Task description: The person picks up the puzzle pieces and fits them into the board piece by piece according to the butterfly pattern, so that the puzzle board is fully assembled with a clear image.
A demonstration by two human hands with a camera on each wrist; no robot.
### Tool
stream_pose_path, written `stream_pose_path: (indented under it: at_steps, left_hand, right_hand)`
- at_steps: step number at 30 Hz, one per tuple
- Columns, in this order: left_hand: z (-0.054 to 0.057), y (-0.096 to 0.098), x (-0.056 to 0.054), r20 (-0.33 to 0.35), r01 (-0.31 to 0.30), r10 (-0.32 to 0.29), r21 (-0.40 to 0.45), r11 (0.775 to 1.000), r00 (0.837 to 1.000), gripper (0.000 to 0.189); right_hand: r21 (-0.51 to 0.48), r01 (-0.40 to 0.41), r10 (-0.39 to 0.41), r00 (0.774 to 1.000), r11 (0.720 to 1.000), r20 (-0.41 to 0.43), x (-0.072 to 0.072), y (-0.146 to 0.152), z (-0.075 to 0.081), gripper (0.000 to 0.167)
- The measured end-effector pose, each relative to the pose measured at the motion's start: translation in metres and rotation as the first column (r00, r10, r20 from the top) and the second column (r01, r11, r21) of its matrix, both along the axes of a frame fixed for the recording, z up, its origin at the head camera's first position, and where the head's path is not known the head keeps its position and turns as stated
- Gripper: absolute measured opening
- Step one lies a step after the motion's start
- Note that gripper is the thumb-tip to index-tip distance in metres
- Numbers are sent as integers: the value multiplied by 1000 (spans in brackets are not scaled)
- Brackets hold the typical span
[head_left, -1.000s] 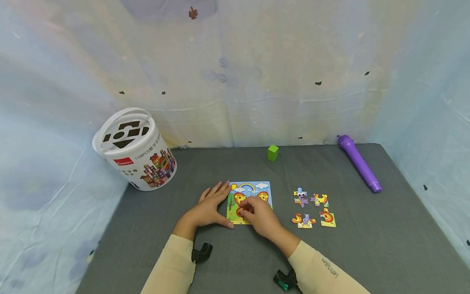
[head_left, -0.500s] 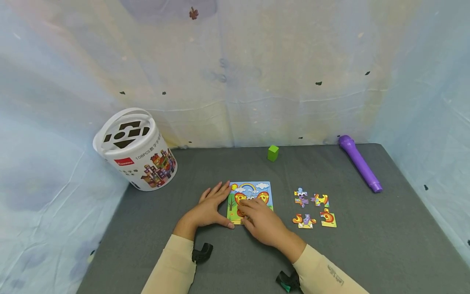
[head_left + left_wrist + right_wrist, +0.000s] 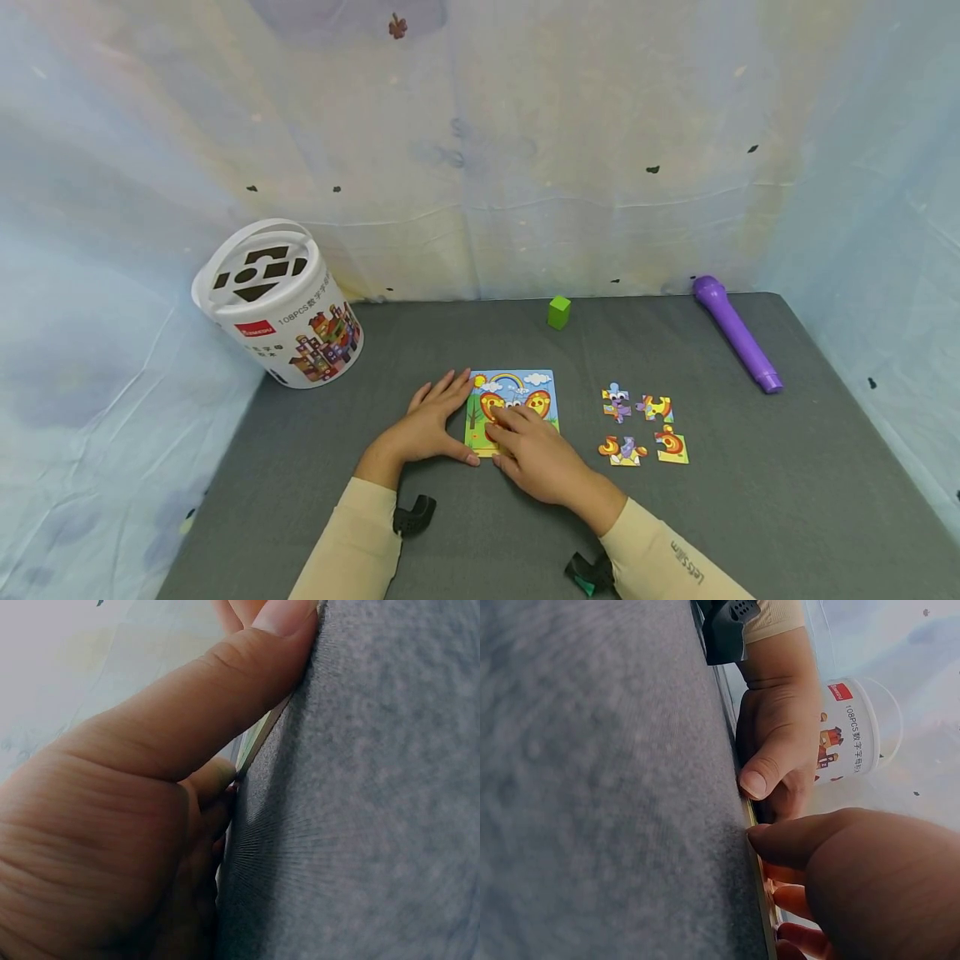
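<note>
A square butterfly jigsaw puzzle (image 3: pixel 536 381) with a rainbow and blue sky lies flat on the table. Along its left edge, my left hand (image 3: pixel 427 427) rests with fingers spread and its thumb at the near-left corner. From the right, my right hand (image 3: pixel 543 457) reaches over the puzzle, its extended fingers touching the picture and covering its lower right part. In the right wrist view, the right thumb (image 3: pixel 787 838) meets the thin edge of the puzzle. Several loose jigsaw pieces (image 3: pixel 622 451) lie to the right, apart from both hands.
A white lidded bucket (image 3: pixel 300 333) with shape-cut holes stands at the back left. A green block (image 3: pixel 558 312) sits near the table's far edge. At the back right lies a purple microphone-shaped stick (image 3: pixel 738 335). Patterned cloth hangs behind the grey table (image 3: pixel 480 542).
My right hand has gone from a pinch over the puzzle to extended fingers laid on it, moving slightly right and nearer. My left hand and the loose pieces have stayed put.
</note>
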State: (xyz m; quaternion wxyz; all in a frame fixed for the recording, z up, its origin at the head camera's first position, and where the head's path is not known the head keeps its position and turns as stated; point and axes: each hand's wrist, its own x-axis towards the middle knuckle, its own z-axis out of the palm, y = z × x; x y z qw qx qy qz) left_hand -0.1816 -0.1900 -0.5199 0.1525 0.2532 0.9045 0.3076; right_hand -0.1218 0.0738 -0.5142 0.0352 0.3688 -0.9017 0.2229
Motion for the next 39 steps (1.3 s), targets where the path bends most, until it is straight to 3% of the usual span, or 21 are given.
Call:
stream_pose_path:
  at_steps: [8,12,16,18,23,28,32,39]
  left_hand:
    - [1,0,0,-3,2,-2,2,1000,1000,133]
    - [1,0,1,-2,2,-2,3,1000,1000,134]
    - [1,1,0,-4,1,-1,4,1000,1000,134]
    - [1,1,0,0,1,-1,4,1000,1000,134]
    - [0,1,0,6,-5,5,-1,1000,1000,133]
    - [0,1,0,15,-12,12,-12,1000,1000,134]
    - [1,1,0,20,-12,12,-23,1000,1000,134]
    - [0,3,0,15,-13,13,-16,1000,1000,134]
  right_hand:
    - [-11,1,0,999,1000,35,0,1,0,50]
    - [-89,-6,18,991,996,134,-3,5,0,54]
    - [-241,20,46,963,970,266,-8,12,1,57]
    - [-324,37,66,951,945,302,-10,18,3,56]
    - [-480,64,98,947,875,305,-16,36,6,50]
    - [-564,121,97,935,817,341,-24,64,7,44]
    - [-627,168,120,913,760,390,-28,91,7,42]
    - [-767,214,206,888,604,410,-38,135,6,60]
